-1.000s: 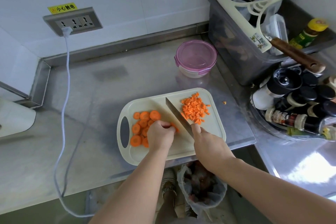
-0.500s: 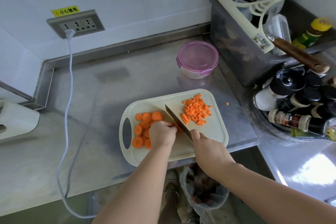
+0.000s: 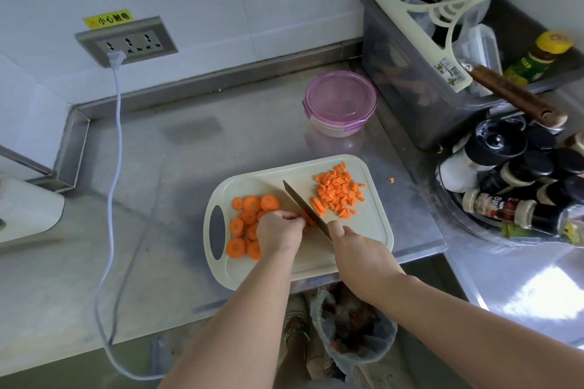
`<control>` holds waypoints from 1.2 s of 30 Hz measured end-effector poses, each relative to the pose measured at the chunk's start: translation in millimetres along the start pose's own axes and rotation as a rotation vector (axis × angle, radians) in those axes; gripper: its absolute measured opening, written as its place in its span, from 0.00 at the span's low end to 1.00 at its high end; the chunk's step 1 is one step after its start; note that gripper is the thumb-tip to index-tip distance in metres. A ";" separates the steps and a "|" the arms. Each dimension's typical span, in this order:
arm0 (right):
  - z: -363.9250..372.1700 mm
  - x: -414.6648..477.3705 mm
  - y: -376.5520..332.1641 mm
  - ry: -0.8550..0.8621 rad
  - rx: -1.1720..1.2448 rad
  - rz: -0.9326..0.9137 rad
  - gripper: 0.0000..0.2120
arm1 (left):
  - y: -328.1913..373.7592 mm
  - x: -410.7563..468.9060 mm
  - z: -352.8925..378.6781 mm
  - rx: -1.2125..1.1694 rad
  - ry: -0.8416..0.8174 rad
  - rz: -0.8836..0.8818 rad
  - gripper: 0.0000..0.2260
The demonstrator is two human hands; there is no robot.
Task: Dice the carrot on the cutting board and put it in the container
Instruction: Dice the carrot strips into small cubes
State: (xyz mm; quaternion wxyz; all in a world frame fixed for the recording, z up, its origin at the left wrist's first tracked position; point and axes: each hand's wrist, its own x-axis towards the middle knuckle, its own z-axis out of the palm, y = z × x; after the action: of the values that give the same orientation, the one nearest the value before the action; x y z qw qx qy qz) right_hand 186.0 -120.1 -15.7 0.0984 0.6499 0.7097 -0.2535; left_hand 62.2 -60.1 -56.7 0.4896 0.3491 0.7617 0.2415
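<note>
Hands are seen from above, both forearms stretched forward over the counter edge. Right hand (image 3: 357, 249) is wrapped round the knife handle, one finger pushed up against the blade heel. Knife (image 3: 300, 202) is angled up-left, edge down on the cutting board (image 3: 373, 227). Left hand (image 3: 278, 234) is curled, fingertips pinning a carrot piece (image 3: 308, 219) right beside the blade; the piece is mostly hidden.

Carrot slices (image 3: 249, 218) are heaped on the board's left half, by the handle slot. Diced carrot (image 3: 339, 193) is piled on the right half. One stray bit (image 3: 391, 180) is seen on the counter (image 3: 189, 151), just off the board's right edge.

Container (image 3: 340, 101) stands beyond the board, pink lid clipped on; contents cannot be made out. Grey bin (image 3: 404, 79) to its right is loaded with a squeegee (image 3: 420, 38) and plastic bags.

Wall socket (image 3: 126, 41) is tagged with a yellow sticker (image 3: 107, 19): "小心触电".
</note>
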 end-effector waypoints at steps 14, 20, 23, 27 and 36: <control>-3.5 -8.7 -12.1 0.029 -0.030 0.014 0.22 | -3.4 1.2 0.8 -0.111 -0.030 -0.031 0.06; -5.0 -9.6 -14.5 0.013 -0.057 0.007 0.22 | -4.1 1.7 0.4 -0.101 -0.030 -0.020 0.06; -1.7 -7.8 -13.7 0.014 -0.057 0.007 0.23 | -4.1 1.7 0.6 -0.100 -0.025 -0.018 0.07; -0.7 -5.0 -13.0 0.008 -0.066 0.009 0.25 | -3.3 2.4 0.7 -0.089 -0.020 -0.021 0.09; 4.5 2.7 -12.8 -0.022 -0.062 0.039 0.29 | -2.5 0.0 -1.0 -0.014 0.013 0.019 0.09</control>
State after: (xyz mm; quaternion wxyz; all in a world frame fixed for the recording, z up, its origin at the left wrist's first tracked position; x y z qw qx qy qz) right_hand 172.3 -120.2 -17.8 0.1314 0.6576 0.7032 -0.2363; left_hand 60.6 -61.7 -58.1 0.4849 0.3512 0.7597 0.2536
